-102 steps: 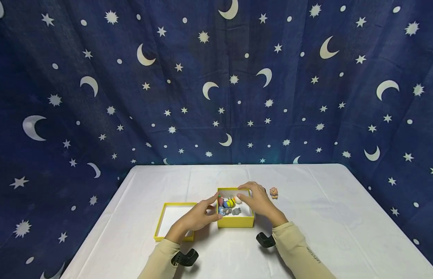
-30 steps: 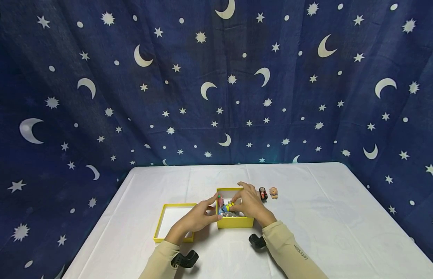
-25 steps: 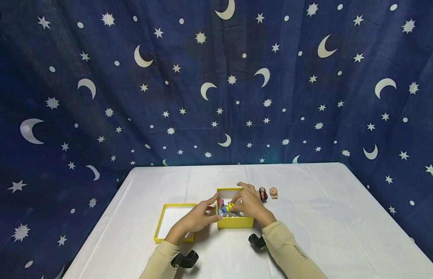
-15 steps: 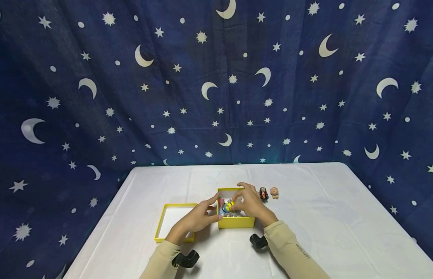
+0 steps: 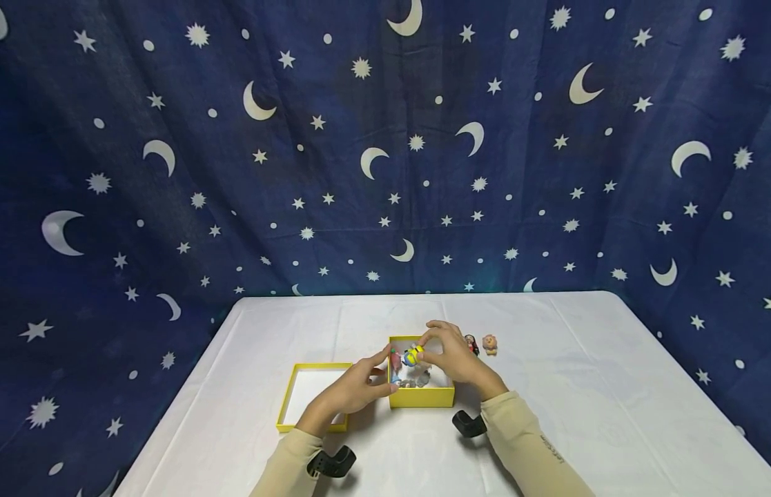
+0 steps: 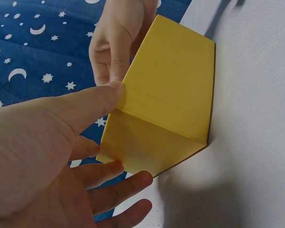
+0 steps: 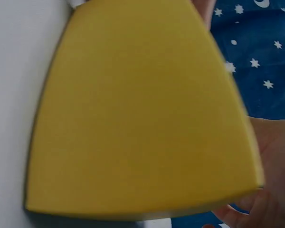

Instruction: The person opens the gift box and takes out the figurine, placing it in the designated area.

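An open yellow box [image 5: 422, 397] holds small toy figures, among them a reddish one [image 5: 395, 361] at its left wall and grey ones [image 5: 416, 378] near the front. My left hand [image 5: 354, 386] grips the box's left side; the left wrist view has its thumb [image 6: 107, 95] on the front corner and other fingers along the side wall. Above the box interior my right hand [image 5: 456, 355] pinches a blue-and-yellow toy figure [image 5: 413, 356] between thumb and fingertips. In the right wrist view the box wall [image 7: 137, 118] covers most of the frame and hides that figure.
The shallow yellow-rimmed lid [image 5: 286, 399] lies left of the box, partly behind the left forearm. Right of the box stand a dark-haired figure [image 5: 472, 344] and a pinkish lion-like figure [image 5: 489, 344]. A star-patterned curtain [image 5: 385, 207] hangs behind the white table [image 5: 609, 414].
My right hand reached into the box, took hold of the blue-and-yellow figure and has lifted it up and slightly right from the others. The left hand has stayed at the box.
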Available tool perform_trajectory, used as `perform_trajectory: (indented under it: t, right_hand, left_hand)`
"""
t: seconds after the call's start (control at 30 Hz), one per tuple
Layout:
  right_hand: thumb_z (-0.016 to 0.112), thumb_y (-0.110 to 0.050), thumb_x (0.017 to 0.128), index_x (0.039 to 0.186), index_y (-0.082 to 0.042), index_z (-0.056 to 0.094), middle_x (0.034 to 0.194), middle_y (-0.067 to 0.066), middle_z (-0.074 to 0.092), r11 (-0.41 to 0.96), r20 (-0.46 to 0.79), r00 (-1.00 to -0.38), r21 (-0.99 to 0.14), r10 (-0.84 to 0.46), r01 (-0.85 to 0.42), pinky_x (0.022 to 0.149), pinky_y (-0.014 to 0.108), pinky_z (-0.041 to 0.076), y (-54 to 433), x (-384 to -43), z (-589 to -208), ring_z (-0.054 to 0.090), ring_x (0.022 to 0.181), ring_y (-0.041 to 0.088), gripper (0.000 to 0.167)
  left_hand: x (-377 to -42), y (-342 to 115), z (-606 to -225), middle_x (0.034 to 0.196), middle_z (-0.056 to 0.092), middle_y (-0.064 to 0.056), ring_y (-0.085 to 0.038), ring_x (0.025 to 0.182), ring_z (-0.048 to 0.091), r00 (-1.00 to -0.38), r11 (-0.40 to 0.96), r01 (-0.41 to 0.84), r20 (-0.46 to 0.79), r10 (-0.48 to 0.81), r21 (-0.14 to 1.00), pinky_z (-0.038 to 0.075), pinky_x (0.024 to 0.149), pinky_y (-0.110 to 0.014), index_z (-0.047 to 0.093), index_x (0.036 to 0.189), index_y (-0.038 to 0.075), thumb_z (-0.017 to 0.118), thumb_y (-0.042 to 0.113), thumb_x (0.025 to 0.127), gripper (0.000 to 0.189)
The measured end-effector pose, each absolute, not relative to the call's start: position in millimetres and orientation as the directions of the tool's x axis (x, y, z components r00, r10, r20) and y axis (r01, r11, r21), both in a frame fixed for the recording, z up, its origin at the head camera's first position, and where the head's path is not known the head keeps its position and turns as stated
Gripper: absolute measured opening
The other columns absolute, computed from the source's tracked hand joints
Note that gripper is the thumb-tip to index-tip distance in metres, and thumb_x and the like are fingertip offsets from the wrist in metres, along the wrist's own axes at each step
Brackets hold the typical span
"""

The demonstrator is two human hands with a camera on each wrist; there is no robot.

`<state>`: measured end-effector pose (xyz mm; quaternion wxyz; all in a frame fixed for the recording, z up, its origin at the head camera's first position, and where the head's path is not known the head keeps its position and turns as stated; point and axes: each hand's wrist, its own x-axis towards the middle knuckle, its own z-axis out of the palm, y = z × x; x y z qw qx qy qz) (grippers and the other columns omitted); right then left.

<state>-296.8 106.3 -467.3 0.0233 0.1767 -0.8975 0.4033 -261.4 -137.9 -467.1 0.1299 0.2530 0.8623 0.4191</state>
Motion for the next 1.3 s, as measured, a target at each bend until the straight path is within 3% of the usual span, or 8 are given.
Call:
perform_trajectory:
  t: [0.17,0.4,0.57,0.8,0.9,1.3]
  right_hand:
    - [0.073,-0.018,0.092,0.098,-0.014,0.07,0.148,0.019,0.053,0.59,0.198,-0.94,-0.738,-0.276,-0.328,0.116,0.07,0.027,113.0,-297.7,-460.5,0.037,0.144,0.043,0.008]
    - [0.071,-0.013,0.093,0.103,-0.011,0.069,0.118,0.012,0.072,0.556,0.226,-0.94,-0.761,-0.255,-0.334,0.108,0.061,0.042,121.9,-300.4,-454.1,0.059,0.122,0.036,0.01]
    - [0.072,-0.01,0.092,0.104,-0.009,0.069,0.109,0.011,0.075,0.534,0.259,-0.933,-0.767,-0.248,-0.355,0.103,0.06,0.045,127.1,-301.4,-452.2,0.063,0.11,0.032,0.012]
    - [0.074,-0.013,0.092,0.105,-0.013,0.069,0.109,0.008,0.076,0.557,0.273,-0.94,-0.758,-0.203,-0.34,0.09,0.042,0.039,133.8,-304.3,-449.9,0.063,0.103,0.024,0.014]
    - [0.072,-0.009,0.093,0.108,-0.008,0.068,0.111,0.012,0.075,0.512,0.29,-0.934,-0.781,-0.21,-0.358,0.087,0.036,0.044,137.0,-305.0,-448.7,0.063,0.1,0.023,0.016]
    - [0.063,-0.008,0.099,0.123,0.004,0.061,0.13,0.028,0.063,0.321,0.271,-0.942,-0.89,-0.198,-0.323,0.089,0.03,0.057,150.7,-304.0,-444.4,0.072,0.104,0.033,0.027]
  left_hand:
    - [-261.7,-138.3,-468.1,0.164,0.032,-0.018,-0.042,0.137,0.052,-0.84,0.517,0.326,-0.009,0.543,0.792,0.046,0.11,-0.057,0.022,0.161,0.004,0.066,0.023,0.099,0.079]
    - [-261.7,-138.1,-468.0,0.164,0.032,-0.019,-0.042,0.137,0.052,-0.837,0.504,0.328,-0.001,0.547,0.799,0.046,0.11,-0.056,0.021,0.161,0.004,0.066,0.021,0.099,0.079]
    - [-261.3,-138.1,-467.3,0.164,0.032,-0.019,-0.041,0.137,0.052,-0.839,0.507,0.325,-0.004,0.545,0.798,0.046,0.11,-0.056,0.022,0.161,0.004,0.066,0.021,0.099,0.078]
    - [-260.1,-138.0,-467.0,0.165,0.031,-0.018,-0.041,0.137,0.052,-0.844,0.512,0.312,-0.014,0.536,0.8,0.046,0.11,-0.056,0.023,0.161,0.003,0.067,0.023,0.099,0.078]
    - [-259.7,-138.2,-467.1,0.165,0.031,-0.018,-0.042,0.137,0.052,-0.842,0.511,0.319,-0.008,0.539,0.798,0.046,0.11,-0.056,0.023,0.161,0.003,0.066,0.023,0.099,0.078]
    - [-259.8,-138.6,-466.8,0.165,0.03,-0.019,-0.042,0.137,0.052,-0.835,0.508,0.33,-0.005,0.551,0.796,0.046,0.11,-0.056,0.021,0.161,0.003,0.065,0.022,0.099,0.078]
